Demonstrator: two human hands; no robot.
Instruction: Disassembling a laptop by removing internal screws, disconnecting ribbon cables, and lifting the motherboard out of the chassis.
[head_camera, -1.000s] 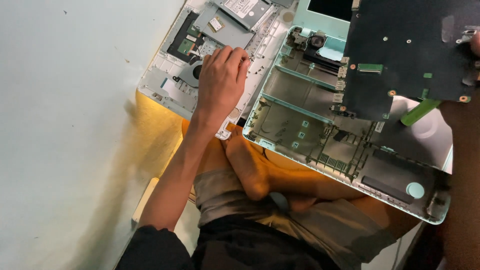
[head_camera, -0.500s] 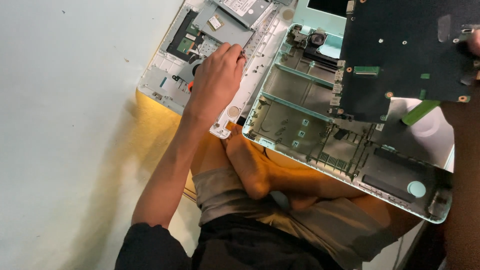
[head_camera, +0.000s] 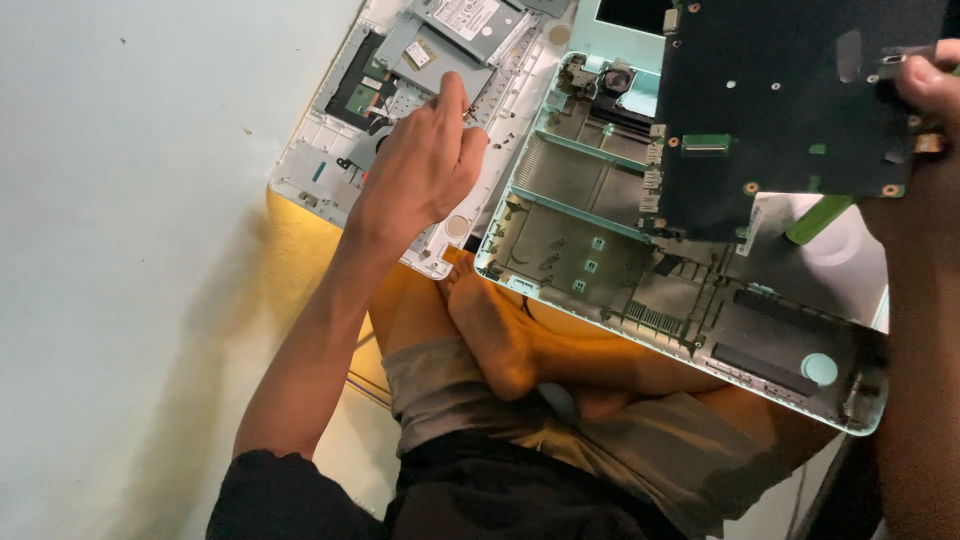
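Grey shorts (head_camera: 560, 440) and our crossed legs, one bare foot (head_camera: 490, 335) on top, fill the near ground at six o'clock. Just beyond the foot, at about four o'clock, the pale green laptop shell (head_camera: 560, 230) lies open-side up across our lap, its ribbed compartments bare. Our left hand (head_camera: 420, 170) reaches out toward eleven o'clock over the white laptop base (head_camera: 310, 165), which sits beside the green shell on the pale floor (head_camera: 120, 250). That hand's fingers are bunched together, tips pressed down near the silver drive (head_camera: 465, 20) at the base's far edge; whether they pinch some small part we cannot tell. At two o'clock we hold the dark circuit board (head_camera: 780, 100) raised over the green shell's far end. Our right hand (head_camera: 925, 85) clamps it by its right edge at three o'clock, thumb on the upper face. A green stick-shaped piece (head_camera: 815, 220) shows just under the board's lower edge.
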